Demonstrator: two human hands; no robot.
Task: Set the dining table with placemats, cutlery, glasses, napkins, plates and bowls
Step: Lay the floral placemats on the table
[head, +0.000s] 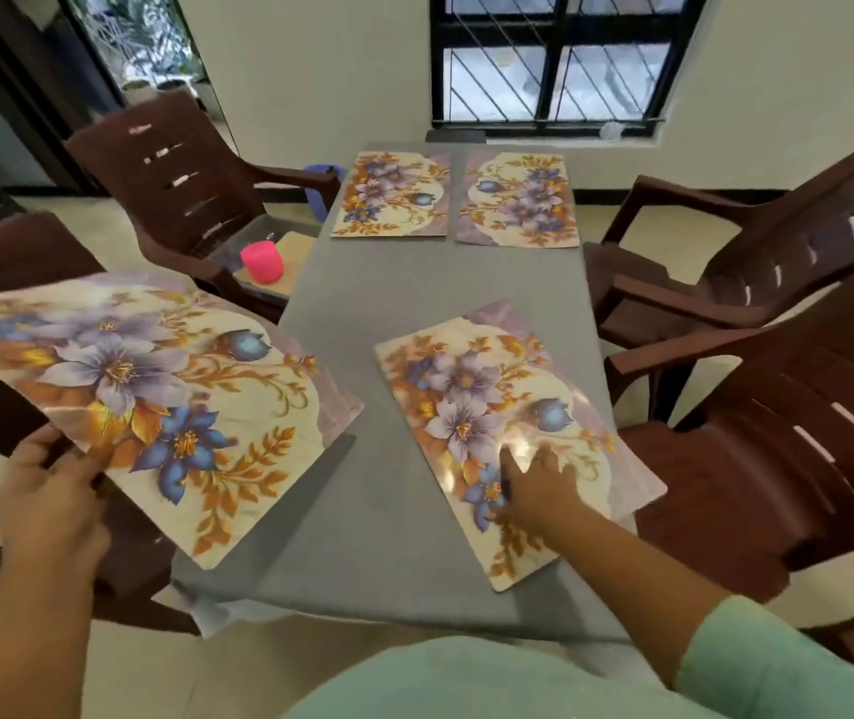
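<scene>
Fingers [54, 461] of the left hand [51, 503] curl around the near corner of a flowery mat [155, 397] and pinch it, holding it up in the air over the left edge of the gray table [388, 329]. This held mat is tilted, and its long side runs from the near middle of the table up toward the far left. The right hand [536, 490] lies flat on a second mat [508, 433], with its fingers straight and spread, pressing down and gripping nothing. That mat lies on the near right part of the table, a bit crooked, with its long side running from near to far and leaning left at the far end. Two more mats sit side by side at the far end of the table, the far left mat [391, 194] and the far right mat [518, 199], close to each other but apart. Their long sides also run from near to far. Brown chairs stand around the table. On the seat of the far left chair [170, 179] is a clear tray [253, 236], and a pink cup [262, 261] sits in it on a tan board. What else is in the tray is too blurry to tell. A dark window [560, 64] is on the far wall.
</scene>
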